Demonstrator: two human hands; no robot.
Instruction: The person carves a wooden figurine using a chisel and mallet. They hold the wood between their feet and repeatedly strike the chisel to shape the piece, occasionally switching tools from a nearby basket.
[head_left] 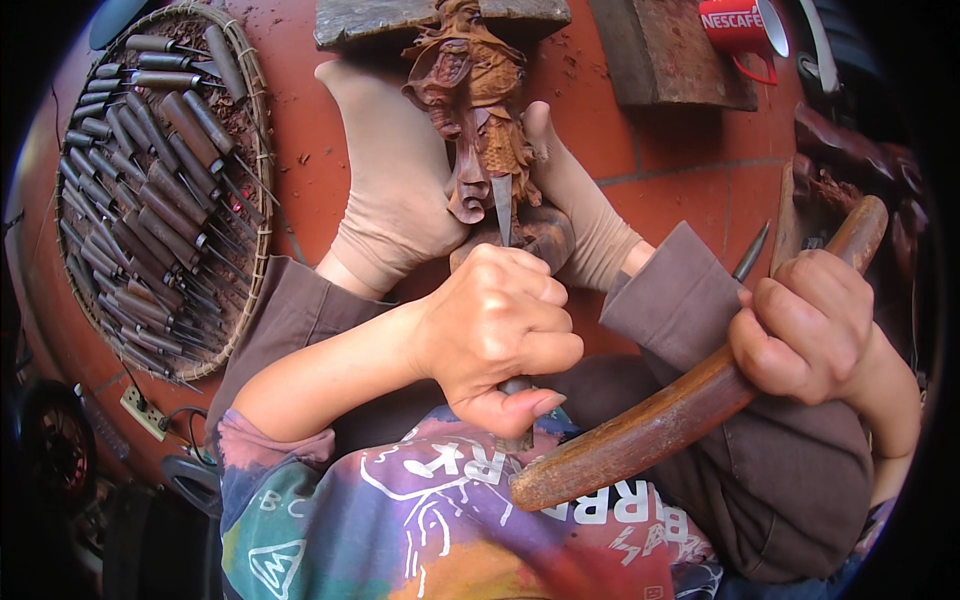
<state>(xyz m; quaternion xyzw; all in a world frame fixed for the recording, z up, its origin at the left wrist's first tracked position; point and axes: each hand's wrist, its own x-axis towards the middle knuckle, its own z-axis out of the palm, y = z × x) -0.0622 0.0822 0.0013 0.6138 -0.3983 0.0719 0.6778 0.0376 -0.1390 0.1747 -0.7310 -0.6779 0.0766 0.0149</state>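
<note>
My left hand is wrapped around the handle of a chisel. Its flat steel blade points away from me, with the tip at the lower part of a carved wooden figure. The handle's butt end shows below my thumb. My right hand grips a long, slightly curved wooden mallet; its near end lies close to the chisel's butt, and I cannot tell whether they touch. A dark pointed tool sticks out beside my right fingers; whether they hold it is unclear. My socked feet flank the figure.
A round woven tray at left bears many wood-handled carving tools. Wooden blocks stand at the far side, one under a red mug. A power strip lies at lower left. Wood chips dot the red tile floor.
</note>
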